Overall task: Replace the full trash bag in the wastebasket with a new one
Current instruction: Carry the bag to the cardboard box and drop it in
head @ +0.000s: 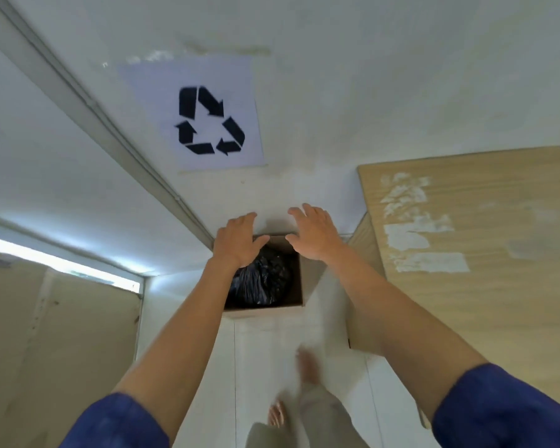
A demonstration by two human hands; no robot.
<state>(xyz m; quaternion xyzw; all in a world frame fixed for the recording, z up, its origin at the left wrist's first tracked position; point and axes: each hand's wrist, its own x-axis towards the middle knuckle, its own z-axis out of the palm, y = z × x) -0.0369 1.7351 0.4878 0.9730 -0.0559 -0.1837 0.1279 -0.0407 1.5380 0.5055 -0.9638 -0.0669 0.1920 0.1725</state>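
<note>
A brown cardboard-box wastebasket [296, 279] stands on the floor against the white wall. Inside it sits a full black trash bag [264, 279], crumpled and glossy. My left hand [238, 240] hovers over the box's left side with fingers spread and nothing in it, hiding part of the bag. Over the box's far right corner my right hand [314, 232] is stretched out, also with fingers apart and holding nothing. Both forearms reach forward from blue sleeves. No new bag is in view.
A paper recycling sign [204, 121] hangs on the wall above the box. A wooden tabletop [485, 253] with white tape residue juts in at the right, close beside the box. My bare feet [306, 367] stand on white floor tiles. A door frame runs along the left.
</note>
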